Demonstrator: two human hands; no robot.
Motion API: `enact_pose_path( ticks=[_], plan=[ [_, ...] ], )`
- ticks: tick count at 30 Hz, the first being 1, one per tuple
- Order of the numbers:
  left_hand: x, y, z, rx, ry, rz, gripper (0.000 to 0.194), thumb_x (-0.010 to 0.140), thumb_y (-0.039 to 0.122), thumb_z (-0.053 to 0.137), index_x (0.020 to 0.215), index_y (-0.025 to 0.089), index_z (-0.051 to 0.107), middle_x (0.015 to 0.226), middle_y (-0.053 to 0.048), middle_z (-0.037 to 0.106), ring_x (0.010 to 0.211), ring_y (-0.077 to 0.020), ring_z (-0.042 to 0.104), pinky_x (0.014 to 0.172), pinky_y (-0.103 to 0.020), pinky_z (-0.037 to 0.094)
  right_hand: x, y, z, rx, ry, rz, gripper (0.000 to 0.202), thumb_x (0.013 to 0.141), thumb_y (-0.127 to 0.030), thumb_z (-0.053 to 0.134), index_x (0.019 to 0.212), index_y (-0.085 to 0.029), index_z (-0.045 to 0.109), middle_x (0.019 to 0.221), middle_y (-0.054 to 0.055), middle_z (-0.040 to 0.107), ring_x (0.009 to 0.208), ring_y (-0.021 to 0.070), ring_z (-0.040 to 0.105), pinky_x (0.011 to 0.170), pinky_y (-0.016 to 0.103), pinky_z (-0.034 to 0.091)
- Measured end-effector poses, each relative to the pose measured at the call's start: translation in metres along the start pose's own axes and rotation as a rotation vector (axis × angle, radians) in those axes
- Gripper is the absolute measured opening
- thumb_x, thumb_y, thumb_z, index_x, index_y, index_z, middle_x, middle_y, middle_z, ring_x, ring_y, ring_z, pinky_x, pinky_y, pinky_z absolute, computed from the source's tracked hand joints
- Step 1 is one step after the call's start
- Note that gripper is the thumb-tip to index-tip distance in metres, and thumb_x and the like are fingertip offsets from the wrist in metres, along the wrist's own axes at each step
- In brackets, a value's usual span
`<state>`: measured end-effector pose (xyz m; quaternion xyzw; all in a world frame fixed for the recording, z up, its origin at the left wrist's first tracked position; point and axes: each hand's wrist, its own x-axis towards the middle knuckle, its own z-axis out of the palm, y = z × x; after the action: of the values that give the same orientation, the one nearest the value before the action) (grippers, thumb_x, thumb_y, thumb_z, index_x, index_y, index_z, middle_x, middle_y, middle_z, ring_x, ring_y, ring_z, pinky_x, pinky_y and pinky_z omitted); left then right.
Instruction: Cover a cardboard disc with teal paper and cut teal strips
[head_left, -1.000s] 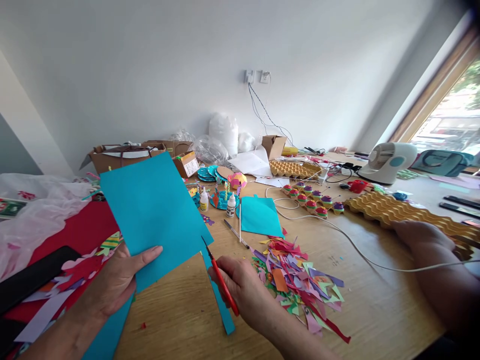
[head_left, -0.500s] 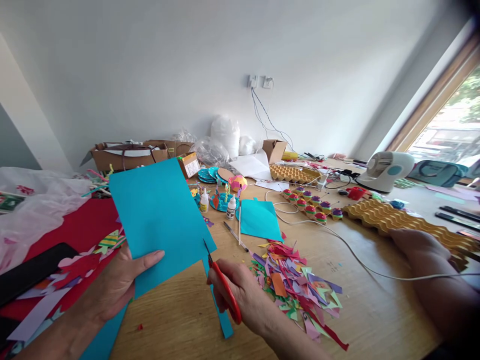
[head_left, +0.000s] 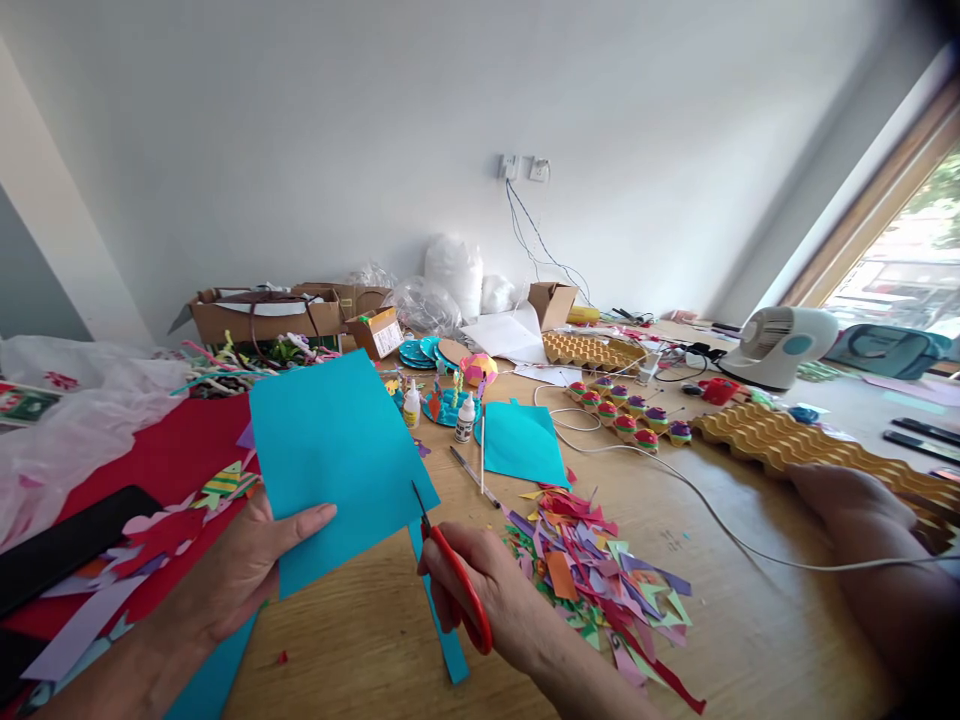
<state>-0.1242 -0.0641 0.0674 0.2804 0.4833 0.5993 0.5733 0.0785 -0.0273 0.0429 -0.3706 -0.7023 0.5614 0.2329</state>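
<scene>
A blue sheet of paper (head_left: 337, 460) is pinched along its lower left by my left hand (head_left: 255, 550), thumb on top. My right hand (head_left: 472, 580) grips red-handled scissors (head_left: 466, 590), whose blades lie at the sheet's lower right edge. From that edge a narrow blue strip (head_left: 448, 640) hangs down below the scissors, partly behind my fingers. Under my left wrist more blue paper (head_left: 217, 670) shows. To the right of the scissors lies a heap of coloured paper scraps (head_left: 577, 570).
Another blue sheet (head_left: 521, 440) lies beyond the scraps, beside a pen (head_left: 474, 476) and two glue bottles (head_left: 465, 418). Painted egg-carton pieces (head_left: 626, 425) stand farther right. Someone else's arm (head_left: 862, 520) rests by a yellow egg tray (head_left: 825, 455). A white cable (head_left: 735, 535) crosses the table.
The blue sheet has tilted and its top edge is lower and farther right. The scissors remain at its lower right edge. The view has shifted slightly.
</scene>
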Motion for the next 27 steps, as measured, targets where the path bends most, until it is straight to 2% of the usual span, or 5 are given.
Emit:
enact_pose_path(
  ticks=[5, 11, 20, 24, 27],
  plan=[
    [0.0008, -0.0023, -0.0006, 0.030, -0.053, -0.019, 0.045, 0.061, 0.019, 0.075, 0.103, 0.021, 0.060, 0.087, -0.008, 0.073, 0.083, -0.0330, 0.066, 0.073, -0.047, 0.054, 0.0011, -0.0006, 0.0002, 0.026, 0.004, 0.017, 0.033, 0.086, -0.040, 0.038, 0.069, -0.015, 0.052, 0.046, -0.003, 0.050, 0.039, 0.0067, 0.043, 0.036, 0.015, 0.031],
    [0.0033, -0.0051, -0.0052, 0.047, -0.059, 0.010, 0.031, 0.063, 0.018, 0.074, 0.091, 0.022, 0.063, 0.085, -0.005, 0.074, 0.076, -0.0312, 0.068, 0.070, -0.044, 0.055, 0.0021, -0.0004, 0.0023, 0.085, 0.028, 0.047, 0.030, 0.084, -0.038, 0.040, 0.067, -0.015, 0.050, 0.041, -0.005, 0.043, 0.036, 0.0058, 0.040, 0.033, 0.013, 0.028],
    [0.0034, -0.0047, -0.0079, 0.016, -0.089, 0.005, 0.067, 0.066, 0.018, 0.072, 0.125, 0.028, 0.042, 0.092, -0.004, 0.073, 0.081, -0.0306, 0.067, 0.073, -0.046, 0.054, 0.0026, 0.0034, 0.0055, 0.056, 0.057, 0.032, 0.029, 0.082, -0.038, 0.043, 0.064, -0.016, 0.047, 0.041, -0.006, 0.040, 0.036, 0.0058, 0.041, 0.033, 0.013, 0.029],
    [0.0007, -0.0009, -0.0029, 0.006, -0.066, -0.003, 0.072, 0.061, 0.019, 0.075, 0.126, 0.027, 0.043, 0.092, -0.004, 0.073, 0.080, -0.0312, 0.067, 0.073, -0.047, 0.054, 0.0009, 0.0021, 0.0031, 0.054, 0.000, 0.039, 0.032, 0.085, -0.040, 0.039, 0.068, -0.015, 0.050, 0.043, -0.005, 0.044, 0.037, 0.0059, 0.041, 0.036, 0.014, 0.030],
    [-0.0006, 0.0030, 0.0004, 0.033, -0.025, 0.071, 0.068, 0.061, 0.017, 0.075, 0.122, 0.026, 0.048, 0.088, -0.001, 0.073, 0.079, -0.0294, 0.068, 0.071, -0.041, 0.056, -0.0044, 0.0006, -0.0019, 0.050, -0.084, 0.028, 0.036, 0.087, -0.044, 0.035, 0.072, -0.015, 0.052, 0.047, -0.004, 0.048, 0.039, 0.0057, 0.041, 0.040, 0.015, 0.032]
  ],
)
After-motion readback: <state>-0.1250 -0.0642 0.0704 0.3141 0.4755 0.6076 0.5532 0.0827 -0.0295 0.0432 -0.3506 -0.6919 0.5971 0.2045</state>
